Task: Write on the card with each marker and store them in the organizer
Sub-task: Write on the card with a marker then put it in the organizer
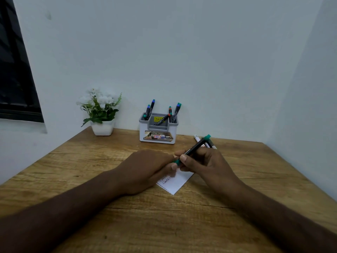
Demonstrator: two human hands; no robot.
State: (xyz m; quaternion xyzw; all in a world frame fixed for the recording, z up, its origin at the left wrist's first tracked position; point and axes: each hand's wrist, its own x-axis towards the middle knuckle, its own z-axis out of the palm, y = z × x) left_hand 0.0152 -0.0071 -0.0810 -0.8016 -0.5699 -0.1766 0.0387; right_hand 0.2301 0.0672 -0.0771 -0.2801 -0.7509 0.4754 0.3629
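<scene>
Clearly the marker (194, 149) is light, stiff and smooth: the right hand (206, 161) has its fingers clamped around mid-barrel, the best hold. The left hand (145, 168), fingers together, presses the thin, bendable card (177, 181) on the table (164, 216), near the organizer (158, 131).

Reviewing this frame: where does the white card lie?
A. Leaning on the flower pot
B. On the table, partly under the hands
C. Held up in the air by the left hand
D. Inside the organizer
B: the white card lies flat on the wooden table, with the left hand and the right hand, which grips a green-capped marker, covering its far part.
</scene>
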